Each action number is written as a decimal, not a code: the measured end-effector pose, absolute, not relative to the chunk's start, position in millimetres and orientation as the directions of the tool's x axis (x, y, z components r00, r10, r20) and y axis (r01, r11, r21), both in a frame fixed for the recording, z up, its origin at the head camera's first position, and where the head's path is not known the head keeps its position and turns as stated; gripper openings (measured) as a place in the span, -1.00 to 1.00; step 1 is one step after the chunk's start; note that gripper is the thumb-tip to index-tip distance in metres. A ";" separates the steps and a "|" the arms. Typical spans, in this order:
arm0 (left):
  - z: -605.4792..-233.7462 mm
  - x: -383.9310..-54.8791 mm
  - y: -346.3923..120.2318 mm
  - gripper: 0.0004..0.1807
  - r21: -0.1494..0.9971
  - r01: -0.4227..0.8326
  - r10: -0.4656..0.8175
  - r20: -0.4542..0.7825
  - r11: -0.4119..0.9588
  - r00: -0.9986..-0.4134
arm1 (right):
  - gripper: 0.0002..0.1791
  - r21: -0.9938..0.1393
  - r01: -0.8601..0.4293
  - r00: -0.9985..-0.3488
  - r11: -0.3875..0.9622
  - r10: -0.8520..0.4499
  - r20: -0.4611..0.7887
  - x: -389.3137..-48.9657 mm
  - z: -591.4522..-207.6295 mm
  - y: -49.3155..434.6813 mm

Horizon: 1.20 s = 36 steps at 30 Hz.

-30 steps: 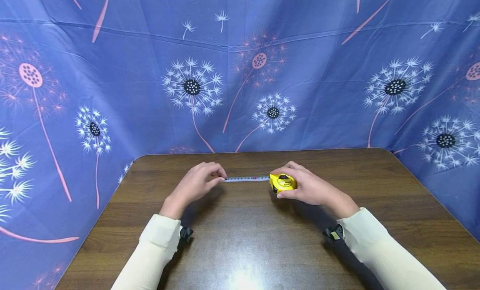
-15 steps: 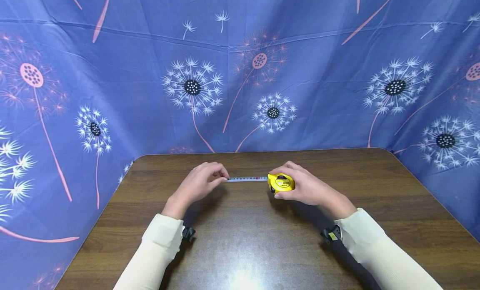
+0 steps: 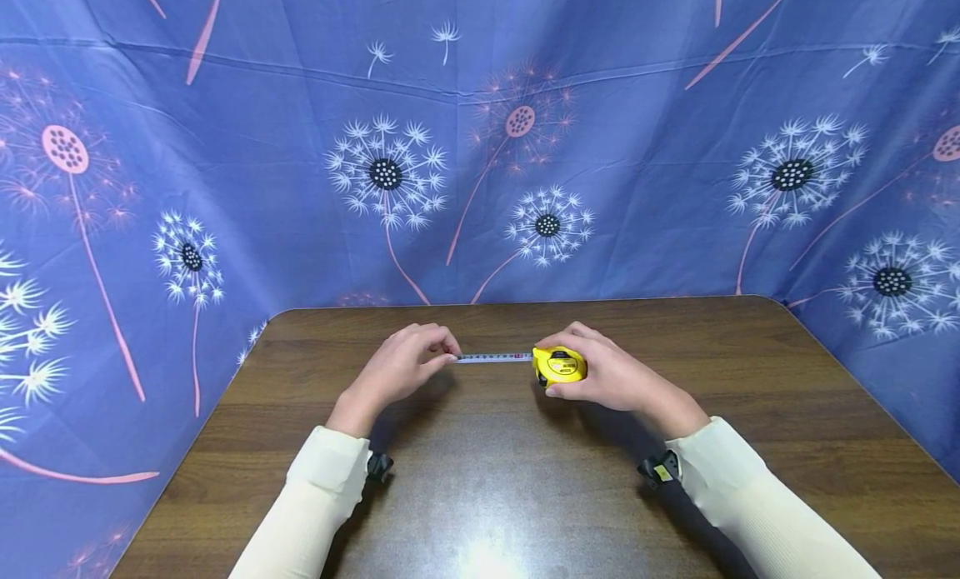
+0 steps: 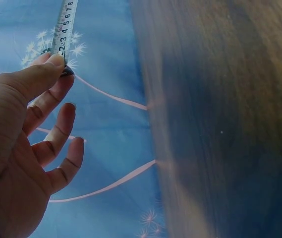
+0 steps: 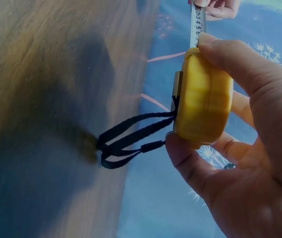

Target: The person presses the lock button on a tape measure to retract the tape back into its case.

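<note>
A yellow tape measure (image 3: pixel 561 366) is held in the right hand (image 3: pixel 611 371), the thumb and fingers curled round its case. Its white blade (image 3: pixel 493 358) stretches straight out to the left, with printed numbers facing the head camera. At the blade's end, the left hand (image 3: pixel 401 362) pinches the tip between thumb and forefinger; the other fingers are loosely bent in the left wrist view. A dark end hook (image 4: pixel 68 71) shows just below that thumb. From the case hangs a black wrist strap (image 5: pixel 136 129), seen in the right wrist view. Both hands are above the table.
The brown wooden table (image 3: pixel 480 446) has rounded far corners and a bright light reflection near its front. Behind and beside it hangs a blue cloth (image 3: pixel 637 146) with dandelion prints. Black wrist cameras show at both cream sleeves (image 3: pixel 322 479).
The two hands have drawn slightly closer, the left one going right and the right one going left. The visible stretch of blade between them is shorter.
</note>
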State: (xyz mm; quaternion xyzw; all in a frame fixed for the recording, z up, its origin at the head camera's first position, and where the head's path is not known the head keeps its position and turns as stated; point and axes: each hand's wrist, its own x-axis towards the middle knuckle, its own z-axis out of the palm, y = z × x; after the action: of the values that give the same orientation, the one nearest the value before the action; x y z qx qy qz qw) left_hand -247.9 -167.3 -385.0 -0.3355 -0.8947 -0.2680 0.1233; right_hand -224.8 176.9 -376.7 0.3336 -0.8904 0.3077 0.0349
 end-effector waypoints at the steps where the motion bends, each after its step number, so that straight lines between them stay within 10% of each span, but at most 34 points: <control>1: -384.8 -247.8 -167.1 -0.87 0.397 0.667 0.535 0.401 0.630 -0.744 | -0.33 -0.525 -0.615 -0.775 0.588 -0.571 0.269 -224.9 -376.7 176.8; 36: -385.6 -246.5 -157.2 -0.89 0.400 0.675 0.544 0.401 0.620 -0.737 | -0.36 -0.555 -0.640 -0.757 0.531 -0.558 0.339 -224.5 -386.8 169.4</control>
State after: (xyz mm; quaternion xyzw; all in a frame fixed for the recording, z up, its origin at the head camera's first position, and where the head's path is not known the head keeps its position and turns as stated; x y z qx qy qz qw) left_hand -246.5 -157.2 -385.6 -0.3415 -0.8919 -0.2706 0.1212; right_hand -224.5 169.4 -386.8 0.3432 -0.8728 0.3418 0.0600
